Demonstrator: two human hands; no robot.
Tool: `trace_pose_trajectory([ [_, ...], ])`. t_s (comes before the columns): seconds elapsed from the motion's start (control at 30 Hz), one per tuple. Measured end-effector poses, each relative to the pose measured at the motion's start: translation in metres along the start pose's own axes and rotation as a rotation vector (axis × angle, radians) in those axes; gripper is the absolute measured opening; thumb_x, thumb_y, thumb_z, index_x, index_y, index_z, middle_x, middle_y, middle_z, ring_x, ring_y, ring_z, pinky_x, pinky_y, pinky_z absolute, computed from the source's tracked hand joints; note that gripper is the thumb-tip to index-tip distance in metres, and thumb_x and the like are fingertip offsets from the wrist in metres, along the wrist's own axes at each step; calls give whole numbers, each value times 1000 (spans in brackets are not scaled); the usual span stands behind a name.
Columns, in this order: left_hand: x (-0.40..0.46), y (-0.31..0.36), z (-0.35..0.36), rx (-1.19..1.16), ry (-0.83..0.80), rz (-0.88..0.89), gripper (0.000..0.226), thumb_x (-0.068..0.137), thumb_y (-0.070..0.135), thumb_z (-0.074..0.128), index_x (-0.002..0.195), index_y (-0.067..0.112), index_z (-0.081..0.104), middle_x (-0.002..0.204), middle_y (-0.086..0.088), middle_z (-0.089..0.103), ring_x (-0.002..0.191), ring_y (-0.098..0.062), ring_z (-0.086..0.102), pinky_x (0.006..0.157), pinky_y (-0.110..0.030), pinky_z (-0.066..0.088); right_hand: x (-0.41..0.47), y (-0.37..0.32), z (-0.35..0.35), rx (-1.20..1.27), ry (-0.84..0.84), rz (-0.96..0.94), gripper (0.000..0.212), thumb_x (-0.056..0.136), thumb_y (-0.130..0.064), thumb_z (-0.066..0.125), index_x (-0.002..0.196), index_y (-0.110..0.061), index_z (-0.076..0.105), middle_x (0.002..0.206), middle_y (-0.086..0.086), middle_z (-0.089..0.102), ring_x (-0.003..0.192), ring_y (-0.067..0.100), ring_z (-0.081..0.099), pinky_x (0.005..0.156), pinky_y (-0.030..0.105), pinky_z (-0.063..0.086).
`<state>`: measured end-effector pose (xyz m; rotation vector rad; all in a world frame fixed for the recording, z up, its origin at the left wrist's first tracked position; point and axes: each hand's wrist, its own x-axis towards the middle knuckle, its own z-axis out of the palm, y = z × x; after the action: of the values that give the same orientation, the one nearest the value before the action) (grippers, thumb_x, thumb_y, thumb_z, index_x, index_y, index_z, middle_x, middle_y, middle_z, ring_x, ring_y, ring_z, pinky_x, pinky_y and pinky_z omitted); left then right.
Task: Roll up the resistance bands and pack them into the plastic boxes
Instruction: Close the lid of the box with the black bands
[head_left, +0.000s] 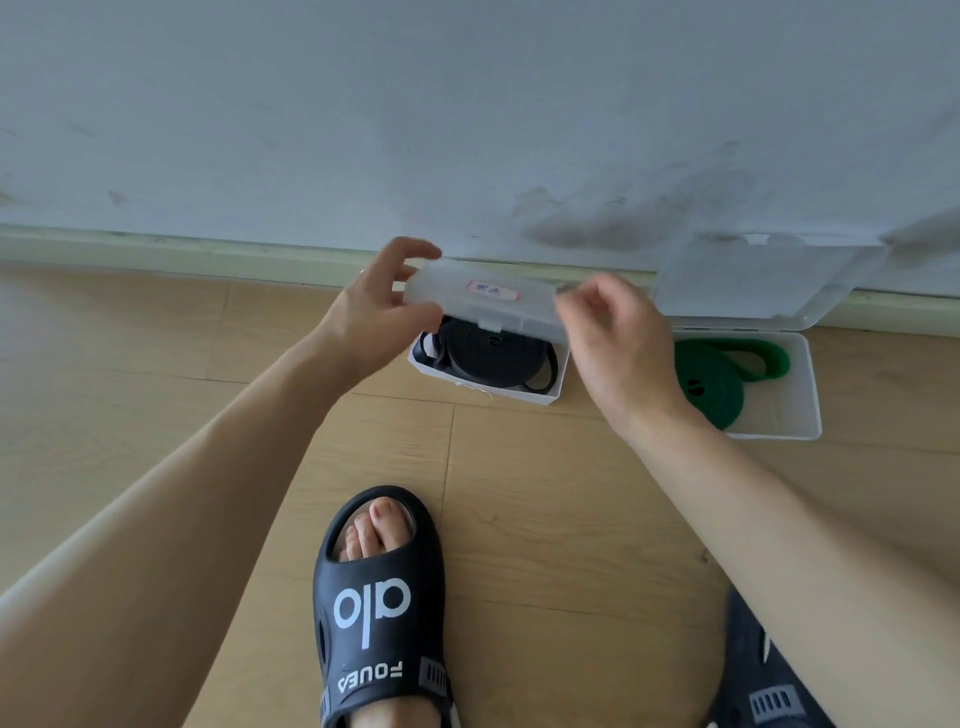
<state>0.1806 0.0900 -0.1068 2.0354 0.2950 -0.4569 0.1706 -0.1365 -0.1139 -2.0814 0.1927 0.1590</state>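
A small clear plastic box (540, 397) stands on the floor by the wall with a rolled black resistance band (493, 356) inside. Its hinged lid (483, 299), marked with a small label, is half lowered over the band. My left hand (374, 312) grips the lid's left end between thumb and fingers. My right hand (618, 338) is at the lid's right end, blurred, fingers curled toward it; contact is unclear. To the right a second clear box (800, 410) stands with its lid (763, 280) leaning back against the wall, a rolled green band (711, 384) inside.
Both boxes sit on a wooden floor (156, 364) against a scuffed pale wall (467, 130) with a skirting board. My left foot in a black slide sandal (379, 613) is near the bottom centre; another dark sandal (763, 686) shows at the bottom right.
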Motion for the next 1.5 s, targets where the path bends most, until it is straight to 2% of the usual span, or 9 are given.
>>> trace_pose_trajectory([
  [0.13, -9, -25, -4, 338, -45, 111, 56, 75, 13, 75, 123, 33, 53, 131, 11, 55, 124, -8, 52, 102, -40, 49, -11, 30, 6, -279, -149, -169, 17, 85, -21, 77, 90, -13, 62, 111, 0, 56, 110, 20, 52, 86, 23, 32],
  [0.23, -15, -38, 7, 526, -115, 206, 73, 74, 20, 84, 132, 26, 38, 136, 6, 44, 107, -19, 56, 86, -36, 49, -14, 38, 6, -401, -279, -186, 58, 80, -25, 83, 132, -16, 58, 153, 6, 37, 141, 28, 37, 107, 30, 35],
  [0.33, -12, -46, 27, 753, -34, 270, 73, 81, 30, 85, 131, 15, 34, 135, -7, 43, 74, -29, 59, 64, -38, 51, -6, 37, 4, -542, -411, -141, 101, 80, -35, 87, 161, -28, 27, 171, 5, 1, 157, 24, 10, 122, 40, 26],
  [0.5, -7, -55, 28, 884, 78, 346, 60, 87, 36, 77, 121, 13, 34, 118, -14, 55, 58, -37, 60, 51, -48, 57, 3, 35, 13, -723, -441, -178, 107, 86, -29, 83, 164, -31, 11, 171, 11, -7, 158, 30, 8, 122, 44, 32],
  [0.73, -13, -61, 22, 824, 118, 468, 58, 92, 49, 56, 137, 16, 41, 110, -12, 61, 60, -35, 62, 47, -46, 55, 16, 28, -6, -675, -485, -183, 99, 81, -38, 86, 162, -32, 29, 166, 7, 17, 141, 33, 43, 109, 33, 40],
  [0.97, -20, -38, 20, 675, 127, 407, 48, 91, 55, 62, 124, 20, 59, 110, 0, 65, 74, -22, 63, 61, -42, 57, 36, 18, -38, -632, -719, -26, 90, 82, -50, 82, 157, -48, 32, 170, -9, 20, 152, 18, 31, 119, 33, 31],
  [1.13, -6, -22, 23, 704, 68, 405, 41, 96, 52, 59, 120, 20, 52, 139, 2, 46, 99, -21, 58, 68, -36, 45, 44, 18, -36, -559, -627, -94, 71, 91, -39, 75, 153, -44, 41, 169, -12, 25, 153, 16, 29, 121, 30, 24],
  [1.3, -1, -24, 27, 494, -49, 332, 36, 95, 49, 62, 124, 30, 51, 103, 10, 59, 75, -11, 55, 65, -27, 41, 36, 27, -28, -478, -573, -142, 66, 92, -37, 74, 152, -33, 48, 164, -9, 34, 147, 12, 37, 116, 26, 30],
  [1.5, 9, -19, 27, 482, 5, 414, 34, 99, 39, 62, 129, 24, 65, 117, 4, 69, 89, -18, 62, 80, -30, 48, 34, 26, -16, -265, -380, -79, 53, 86, -33, 82, 136, -28, 63, 132, -9, 54, 118, 10, 51, 91, 23, 37],
])
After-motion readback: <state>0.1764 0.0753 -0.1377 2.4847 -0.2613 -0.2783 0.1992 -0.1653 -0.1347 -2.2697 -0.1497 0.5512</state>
